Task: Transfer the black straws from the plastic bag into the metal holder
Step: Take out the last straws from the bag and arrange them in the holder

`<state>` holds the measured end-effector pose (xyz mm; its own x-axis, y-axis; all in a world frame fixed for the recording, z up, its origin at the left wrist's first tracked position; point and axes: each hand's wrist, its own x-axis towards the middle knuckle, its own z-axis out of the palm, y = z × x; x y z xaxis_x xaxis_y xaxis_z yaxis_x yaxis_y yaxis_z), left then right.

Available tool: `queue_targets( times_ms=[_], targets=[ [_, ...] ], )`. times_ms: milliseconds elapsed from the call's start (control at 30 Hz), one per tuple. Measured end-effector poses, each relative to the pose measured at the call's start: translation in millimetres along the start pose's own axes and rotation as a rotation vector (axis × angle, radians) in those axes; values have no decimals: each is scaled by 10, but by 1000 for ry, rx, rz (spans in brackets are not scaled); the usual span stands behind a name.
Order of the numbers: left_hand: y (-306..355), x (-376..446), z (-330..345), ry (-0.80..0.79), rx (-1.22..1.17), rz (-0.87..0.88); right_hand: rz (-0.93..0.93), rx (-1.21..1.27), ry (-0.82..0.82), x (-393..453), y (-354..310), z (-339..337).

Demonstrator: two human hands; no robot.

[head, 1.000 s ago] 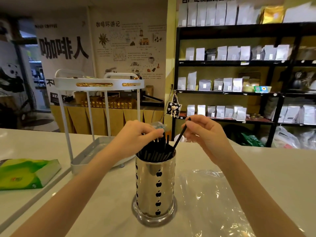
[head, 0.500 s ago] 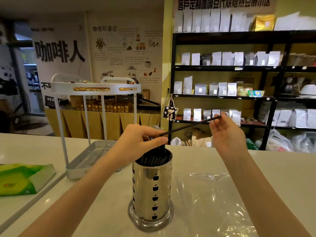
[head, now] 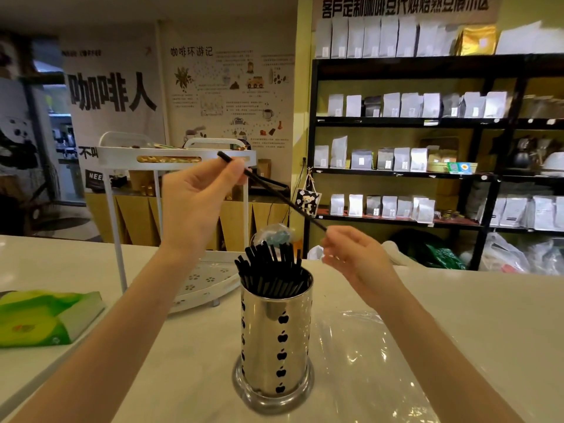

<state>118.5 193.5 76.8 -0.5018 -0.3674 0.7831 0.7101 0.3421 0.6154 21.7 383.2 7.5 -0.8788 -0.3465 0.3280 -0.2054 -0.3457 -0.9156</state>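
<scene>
A shiny metal holder (head: 276, 337) with black apple cut-outs stands on the white counter, centre front. Several black straws (head: 268, 268) stick up out of it. One single black straw (head: 274, 193) is held in the air above the holder, slanting down to the right. My left hand (head: 195, 203) pinches its upper end, raised at tray height. My right hand (head: 357, 257) pinches its lower end, just right of the holder's top. A clear plastic bag (head: 375, 370) lies flat on the counter to the right of the holder.
A white two-tier rack (head: 171, 157) stands behind the holder to the left, its lower tray (head: 207, 279) on the counter. A green tissue pack (head: 39, 315) lies at the left edge. Black shelves (head: 427, 172) with pouches fill the far right.
My left hand has lifted off the holder's top and risen to the left, taking the straw's upper end. My right hand dropped lower. The straw now slants down to the right.
</scene>
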Motion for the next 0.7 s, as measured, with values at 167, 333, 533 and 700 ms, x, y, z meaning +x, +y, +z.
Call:
queue_targets(
  times_ms=[167, 333, 533, 700],
  targets=[
    [24, 32, -10, 6, 106, 47, -82, -420, -89, -2, 115, -3],
    [-121, -92, 8, -139, 313, 79, -84, -483, -98, 47, 149, -66],
    [-341, -294, 142, -493, 601, 27, -44, -647, -104, 48, 272, -167],
    [-330, -350, 214, -602, 698, -49, -71, -681, -59, 62, 375, -221]
  ],
)
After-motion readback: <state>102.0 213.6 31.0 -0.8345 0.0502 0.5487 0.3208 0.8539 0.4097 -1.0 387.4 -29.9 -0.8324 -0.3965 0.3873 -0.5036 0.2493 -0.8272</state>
